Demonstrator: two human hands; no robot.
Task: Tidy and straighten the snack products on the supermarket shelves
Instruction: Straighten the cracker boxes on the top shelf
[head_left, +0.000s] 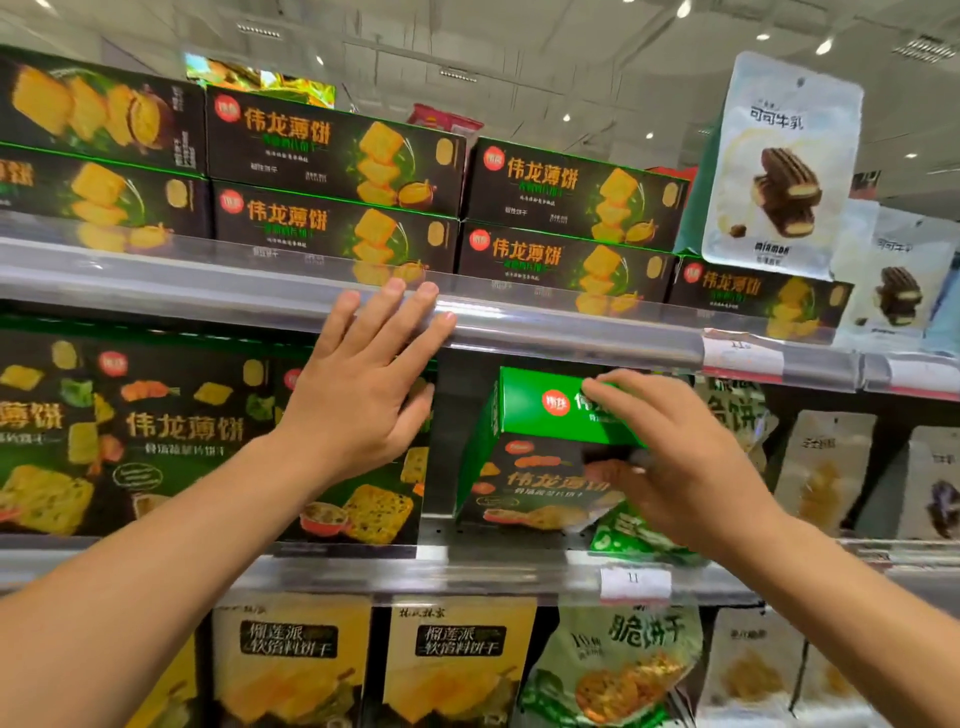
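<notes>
A green and black cracker box (524, 457) stands tilted on the middle shelf, its green top leaning toward me. My right hand (685, 462) grips its right side, fingers over the top and thumb on the front. My left hand (363, 384) lies flat with straight fingers against the front of a larger black cracker box (208, 441) to the left, fingertips reaching the upper shelf rail (519, 327). A dark gap separates the two boxes.
Stacked black cracker boxes (332, 176) fill the top shelf, with hanging white cocoa snack bags (779, 166) at right. A green bag (639, 540) lies under my right wrist. Yellow boxes (452, 665) and bags line the lower shelf. Price tag (634, 582) on the rail.
</notes>
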